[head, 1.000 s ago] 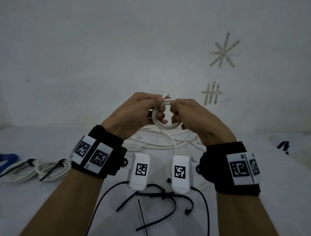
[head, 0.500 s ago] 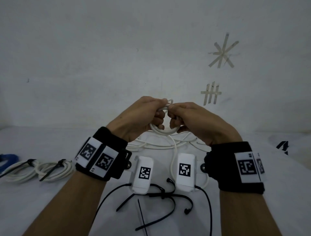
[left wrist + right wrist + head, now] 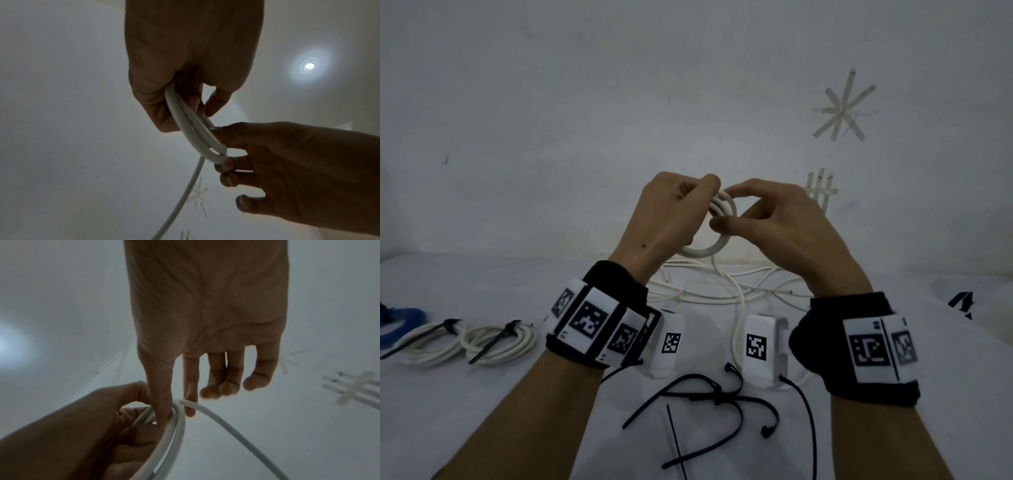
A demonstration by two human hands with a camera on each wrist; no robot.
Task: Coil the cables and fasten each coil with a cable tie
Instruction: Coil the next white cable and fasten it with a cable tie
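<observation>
Left hand [image 3: 671,219] curled round a small white cable coil [image 3: 717,226], raised above the worktop [image 3: 482,411] in front of the wall. Right hand [image 3: 784,226] pinches the coil's far side, thumb and forefinger; other fingers loose. Rest of the round, smooth cable hangs into a loose tangle [image 3: 722,291] below. Black cable ties [image 3: 709,397], thin flat straps, lie near. Two tied coils [image 3: 469,342] sit left. Tape marks [image 3: 840,106] on wall.

Tape marks [image 3: 842,106] on the wall [image 3: 585,102]
</observation>
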